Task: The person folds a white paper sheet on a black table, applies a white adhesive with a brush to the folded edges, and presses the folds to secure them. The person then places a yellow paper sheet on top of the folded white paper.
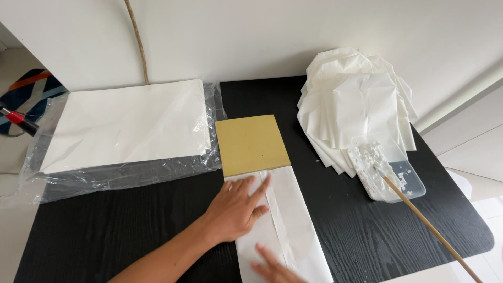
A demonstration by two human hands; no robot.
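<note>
As seen from the head camera, both hands are down on one folded white paper strip.

Head view, paper: long white folded paper strip (285,220) lies flat on the black wood-grain tabletop (120,230), running from the middle of the table to the near edge; a lengthwise seam or overlap shows down its middle.

Head view, board: square mustard-yellow flat board (251,144) sits under the far end of the strip, sticking out beyond it.

Head view, left hand: left hand (238,207) flat on the strip, palm down, fingers stretched out toward the seam, forefinger tip near the board edge. Grips nothing, just presses.

Head view, right hand: right hand (275,268) only partly in frame at the bottom edge, fingers lying on the near end of the strip. Looks flat, but whether it pinches anything, cannot tell.

Head view, left side: stack of large white paper sheets (126,123) resting on a crinkled clear plastic wrapper (115,178), well apart from the hands.

Head view, right side: heap of folded white paper pieces (356,99) at the far right of the table. Just in front of it, a clear rectangular plastic tray (406,181) with white paste, a thin wooden stick (429,226) resting in it and pointing off to the near right.

Head view, backdrop: plain white wall (272,31) behind the table.
</note>
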